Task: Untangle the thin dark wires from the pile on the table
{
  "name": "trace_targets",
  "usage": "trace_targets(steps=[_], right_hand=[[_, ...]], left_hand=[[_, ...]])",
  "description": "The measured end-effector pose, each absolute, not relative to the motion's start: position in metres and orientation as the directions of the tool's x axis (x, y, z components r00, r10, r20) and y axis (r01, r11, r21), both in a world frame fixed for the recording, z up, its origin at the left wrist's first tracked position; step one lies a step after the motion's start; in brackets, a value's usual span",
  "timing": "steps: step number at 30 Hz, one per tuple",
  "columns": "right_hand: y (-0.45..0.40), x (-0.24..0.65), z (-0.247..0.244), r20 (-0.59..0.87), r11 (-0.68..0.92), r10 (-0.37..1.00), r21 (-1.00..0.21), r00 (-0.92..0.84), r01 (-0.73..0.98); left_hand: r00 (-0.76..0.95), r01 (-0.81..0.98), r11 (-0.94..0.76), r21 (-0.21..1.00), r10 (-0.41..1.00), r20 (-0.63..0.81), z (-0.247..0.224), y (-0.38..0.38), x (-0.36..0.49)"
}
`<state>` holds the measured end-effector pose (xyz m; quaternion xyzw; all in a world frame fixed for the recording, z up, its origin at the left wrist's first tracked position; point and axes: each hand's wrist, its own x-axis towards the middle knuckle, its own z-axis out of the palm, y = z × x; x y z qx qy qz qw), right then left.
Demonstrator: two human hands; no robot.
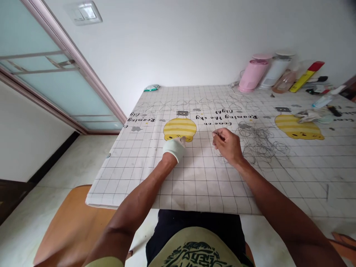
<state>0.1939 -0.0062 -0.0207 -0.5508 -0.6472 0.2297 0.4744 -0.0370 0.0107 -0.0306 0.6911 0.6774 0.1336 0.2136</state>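
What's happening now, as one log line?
left hand: gloved, at yellow print | right hand: fingertips together, grip unclear | tangled strands: beside right hand

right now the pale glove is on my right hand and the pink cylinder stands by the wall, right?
Not quite: the head view shows the pale glove on your left hand, not your right hand. The pink cylinder does stand by the wall.
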Motion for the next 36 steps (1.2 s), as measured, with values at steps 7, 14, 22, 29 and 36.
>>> trace_targets(steps=[7, 14, 22, 29, 36], right_hand=[[0.020, 0.167, 0.003, 0.291, 0.272, 0.956, -0.843, -0.033, 0.463], [0.089, 0.101, -0.001, 0.156, 0.198, 0.978, -0.895, -0.136, 0.399], [0.166, 0.015, -0.020, 0.009, 0.079, 0.990, -0.871, -0.144, 0.484], [0.213, -0.030, -0.029, -0.071, 0.005, 0.992, -0.807, -0.105, 0.590], [0.235, -0.041, -0.033, -0.164, -0.098, 0.986, -0.732, -0.034, 0.674]], left_hand=[[0.194, 0.965, -0.131, 0.226, 0.939, -0.284, -0.039, 0.000, -0.007], [0.318, 0.906, -0.211, 0.367, 0.912, -0.260, -0.051, -0.001, 0.000], [0.374, 0.897, -0.255, 0.361, 0.873, -0.314, -0.058, 0.005, 0.004], [0.411, 0.869, -0.283, 0.405, 0.869, -0.275, -0.063, 0.007, 0.008], [0.435, 0.861, -0.310, 0.403, 0.860, -0.268, -0.072, 0.009, 0.012]])
